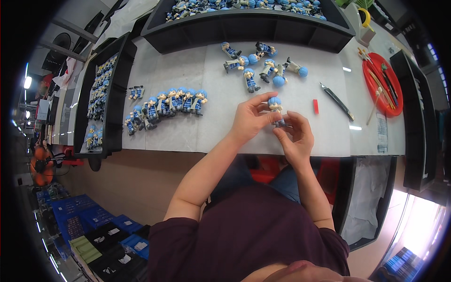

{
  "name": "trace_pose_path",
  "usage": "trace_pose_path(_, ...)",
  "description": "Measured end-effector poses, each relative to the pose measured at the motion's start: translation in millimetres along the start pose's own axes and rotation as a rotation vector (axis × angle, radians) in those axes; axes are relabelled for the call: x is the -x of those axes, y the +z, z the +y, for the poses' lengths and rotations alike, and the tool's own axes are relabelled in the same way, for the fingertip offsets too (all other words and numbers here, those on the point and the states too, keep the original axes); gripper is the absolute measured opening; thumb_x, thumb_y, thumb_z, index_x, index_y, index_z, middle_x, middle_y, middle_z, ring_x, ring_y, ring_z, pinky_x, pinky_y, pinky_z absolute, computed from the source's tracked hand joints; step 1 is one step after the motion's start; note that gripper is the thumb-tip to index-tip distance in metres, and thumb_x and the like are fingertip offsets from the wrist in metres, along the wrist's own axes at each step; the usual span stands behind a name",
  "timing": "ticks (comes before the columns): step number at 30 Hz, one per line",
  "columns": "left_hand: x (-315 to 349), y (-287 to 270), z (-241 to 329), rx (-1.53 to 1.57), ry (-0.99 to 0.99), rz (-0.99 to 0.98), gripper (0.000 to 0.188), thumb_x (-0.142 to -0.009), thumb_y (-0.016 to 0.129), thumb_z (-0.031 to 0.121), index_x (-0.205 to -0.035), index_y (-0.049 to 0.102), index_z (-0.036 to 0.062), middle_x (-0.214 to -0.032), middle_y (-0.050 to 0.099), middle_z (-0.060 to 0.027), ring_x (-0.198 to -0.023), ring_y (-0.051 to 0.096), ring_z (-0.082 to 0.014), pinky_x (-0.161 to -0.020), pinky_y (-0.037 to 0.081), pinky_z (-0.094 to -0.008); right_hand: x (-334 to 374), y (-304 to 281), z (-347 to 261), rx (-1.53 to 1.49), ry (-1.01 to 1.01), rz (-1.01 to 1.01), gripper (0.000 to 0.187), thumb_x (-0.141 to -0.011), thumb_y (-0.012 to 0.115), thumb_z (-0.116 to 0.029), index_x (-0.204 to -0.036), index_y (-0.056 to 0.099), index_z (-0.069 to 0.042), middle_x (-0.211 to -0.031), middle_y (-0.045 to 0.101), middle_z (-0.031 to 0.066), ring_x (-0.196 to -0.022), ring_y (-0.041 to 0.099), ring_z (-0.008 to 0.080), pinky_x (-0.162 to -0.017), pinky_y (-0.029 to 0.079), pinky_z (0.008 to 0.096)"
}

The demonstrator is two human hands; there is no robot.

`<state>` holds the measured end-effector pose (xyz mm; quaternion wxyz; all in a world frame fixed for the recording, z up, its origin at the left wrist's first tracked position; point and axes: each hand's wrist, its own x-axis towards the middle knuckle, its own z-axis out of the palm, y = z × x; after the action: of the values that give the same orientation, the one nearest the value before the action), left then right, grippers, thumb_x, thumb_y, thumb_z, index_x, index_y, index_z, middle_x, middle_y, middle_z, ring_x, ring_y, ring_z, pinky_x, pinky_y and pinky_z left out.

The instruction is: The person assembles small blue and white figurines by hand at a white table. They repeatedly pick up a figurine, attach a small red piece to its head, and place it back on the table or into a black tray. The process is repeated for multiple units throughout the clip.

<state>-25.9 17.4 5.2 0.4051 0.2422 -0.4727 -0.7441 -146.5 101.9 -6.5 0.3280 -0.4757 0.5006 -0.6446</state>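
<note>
Between my two hands, over the front part of the white table, a small blue-haired figurine (275,104) stands upright. My left hand (253,115) is closed on its body from the left side, thumb across its front. The fingers of my right hand (296,134) are curled round its lower end by the legs. Just beyond my hands lies a loose group of similar figurines (249,80), some on their backs and some face down. To the left, a slanting row of figurines (173,102) lies packed side by side, with a few small blue parts (136,92) behind it.
A big black bin (249,28) heaped with figurines stands at the back. At the left edge is a black tray (112,94) of figurines. To the right lie a red strip (315,106), a craft knife (337,101) and a red oval tray (398,101) with brushes.
</note>
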Motion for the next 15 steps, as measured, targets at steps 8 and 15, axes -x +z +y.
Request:
trace_pose_path(8,0.7,1.2,-8.3,-0.285,0.23,0.049,0.038,-0.074,0.062,-0.007,-0.111,0.054,-0.0036,-0.105,0.053,-0.0074,-0.09,0.055,-0.0131,-0.075,0.052,-0.0253,-0.4,0.1,-1.3,0.014,0.018,-0.028,0.047,-0.072,0.068,0.004,-0.114,0.046,0.003,-0.101,0.056,0.0132,-0.092,0.058,0.0172,-0.077,0.051,0.0276)
trace_pose_path(15,0.5,4.9,-5.3,-0.204,0.211,0.057,0.04,-0.073,0.064,-0.006,-0.111,0.055,-0.0023,-0.103,0.053,-0.0066,-0.09,0.055,-0.0122,-0.075,0.052,-0.0236,0.0,-1.2,2.0,0.015,0.029,-0.024,0.046,-0.074,0.067,0.004,-0.114,0.046,0.003,-0.103,0.055,0.0134,-0.095,0.057,0.0178,-0.079,0.05,0.0284)
